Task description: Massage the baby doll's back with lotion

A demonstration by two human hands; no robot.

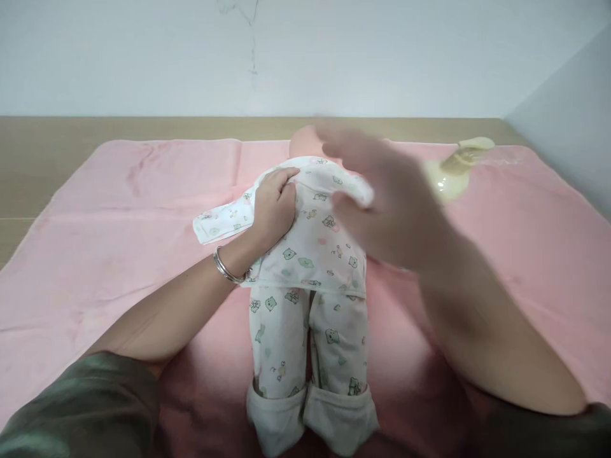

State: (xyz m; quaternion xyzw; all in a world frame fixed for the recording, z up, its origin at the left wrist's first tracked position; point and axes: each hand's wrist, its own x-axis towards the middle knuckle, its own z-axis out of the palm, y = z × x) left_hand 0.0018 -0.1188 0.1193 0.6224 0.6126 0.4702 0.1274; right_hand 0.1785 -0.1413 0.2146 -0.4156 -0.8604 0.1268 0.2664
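Note:
A doll lies on a pink blanket point(167, 254), dressed in a white printed top point(317, 254) and matching trousers point(281, 337) with turned-up cuffs. Part of its bare head point(303, 141) shows beyond the collar. My left hand point(277, 207) rests on the top's upper left side, thumb and fingers apart, holding nothing. Above the right side of the top is my right hand point(386, 191), blurred by motion, its thumb apart from its fingers and nothing seen in it. It hides part of the doll's right shoulder area.
At the back right of the blanket lies a pale yellow, shiny object point(451, 175), partly behind my right hand. The wooden surface point(57, 130) shows beyond the blanket, against a white wall point(143, 57). One sleeve of the top stretches out left.

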